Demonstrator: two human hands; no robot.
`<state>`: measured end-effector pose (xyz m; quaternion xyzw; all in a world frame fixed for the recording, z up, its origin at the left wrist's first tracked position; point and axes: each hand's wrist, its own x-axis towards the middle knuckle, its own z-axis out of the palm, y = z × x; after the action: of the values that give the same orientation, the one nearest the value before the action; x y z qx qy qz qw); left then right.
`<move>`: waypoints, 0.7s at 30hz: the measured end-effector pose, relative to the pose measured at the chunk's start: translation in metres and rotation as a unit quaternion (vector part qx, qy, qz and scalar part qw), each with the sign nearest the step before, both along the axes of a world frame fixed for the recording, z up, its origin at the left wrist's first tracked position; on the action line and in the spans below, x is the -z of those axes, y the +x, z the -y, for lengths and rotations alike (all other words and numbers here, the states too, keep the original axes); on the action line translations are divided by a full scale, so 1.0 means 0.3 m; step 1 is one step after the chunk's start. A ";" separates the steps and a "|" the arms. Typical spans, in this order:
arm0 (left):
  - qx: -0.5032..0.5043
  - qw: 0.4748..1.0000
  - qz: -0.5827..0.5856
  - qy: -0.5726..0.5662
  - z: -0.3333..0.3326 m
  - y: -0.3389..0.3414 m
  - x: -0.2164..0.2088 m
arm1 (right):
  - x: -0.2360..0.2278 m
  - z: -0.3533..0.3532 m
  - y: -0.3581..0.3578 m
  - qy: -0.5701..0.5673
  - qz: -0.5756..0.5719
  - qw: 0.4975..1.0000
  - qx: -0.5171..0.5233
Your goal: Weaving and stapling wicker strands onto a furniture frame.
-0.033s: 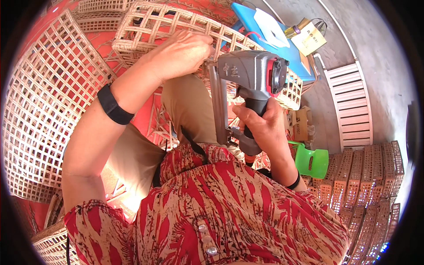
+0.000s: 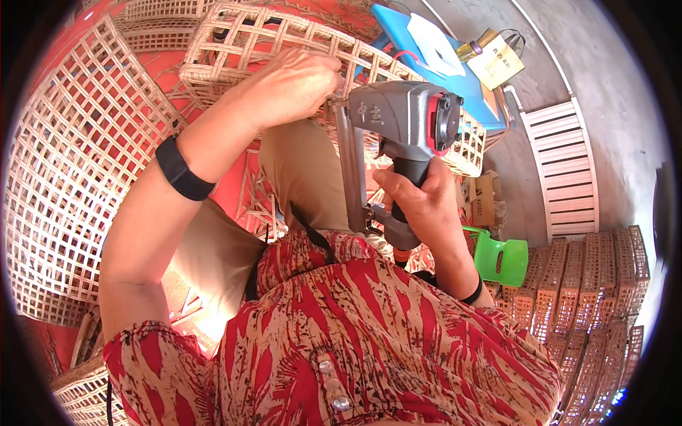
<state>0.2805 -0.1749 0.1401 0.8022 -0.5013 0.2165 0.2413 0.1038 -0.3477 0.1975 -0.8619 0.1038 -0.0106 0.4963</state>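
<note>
My right hand (image 2: 426, 202) is wrapped around the black grip of a grey and black pneumatic staple gun (image 2: 398, 106). The gun's nose points left and meets the woven wicker basket (image 2: 334, 42) beside my left hand. That basket, long and open-latticed, lies across in front of my knees. With its fingers curled, my left hand (image 2: 302, 82) grips the basket's near side; the fingertips are hidden behind the hand. A long staple magazine hangs down from the gun's nose toward my lap.
At left a large wicker lattice panel (image 2: 85, 170) leans over the red floor, where cane scraps lie. A blue table (image 2: 398, 28) with papers stands ahead. To the right are a green plastic chair (image 2: 503, 263), a cardboard box (image 2: 484, 199) and stacked brown baskets (image 2: 597, 277) by the wall.
</note>
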 end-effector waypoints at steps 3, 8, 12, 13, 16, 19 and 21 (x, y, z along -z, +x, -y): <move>-0.005 1.000 -0.011 0.004 -0.004 -0.008 -0.005 | 0.011 -0.002 0.000 -0.001 0.013 1.000 -0.003; 0.014 1.000 -0.010 0.013 -0.015 0.005 0.010 | -0.002 -0.010 -0.002 -0.013 0.012 1.000 0.010; 0.019 0.999 -0.035 -0.012 -0.023 -0.030 -0.009 | -0.006 -0.004 0.001 -0.003 -0.007 1.000 0.016; 0.019 0.999 -0.036 -0.013 -0.019 -0.034 -0.004 | -0.006 -0.003 0.002 -0.009 -0.010 1.000 0.015; -0.015 0.999 -0.030 -0.040 -0.008 -0.035 0.019 | 0.009 0.008 0.005 0.005 -0.002 1.000 0.010; -0.009 0.998 -0.029 -0.050 -0.008 -0.028 0.034 | 0.009 0.001 0.005 0.025 0.010 1.000 0.011; -0.009 0.998 -0.011 -0.054 -0.005 -0.026 0.037 | 0.014 0.003 0.016 0.020 0.024 0.999 0.010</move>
<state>0.2728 -0.1734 0.1290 0.7951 -0.4788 0.2362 0.2878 0.1087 -0.3486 0.1934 -0.8500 0.1011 -0.0340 0.5158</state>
